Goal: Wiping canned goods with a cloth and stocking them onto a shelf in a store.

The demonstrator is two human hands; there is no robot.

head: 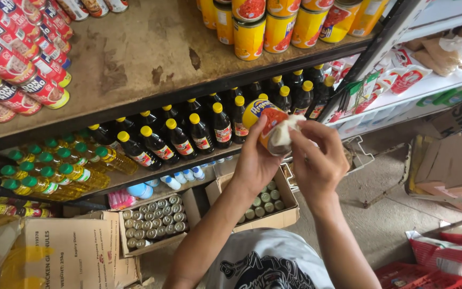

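Two hands on it: left hand grips the can, right hand fingers pinch a cloth against it, so rotate the can, rub firmly.

I am seeing soft, even daylight brightening the right side; the lower shelf is sitting in shadow; the hands are blurring slightly; straight edges are bowing towards the frame's corners.
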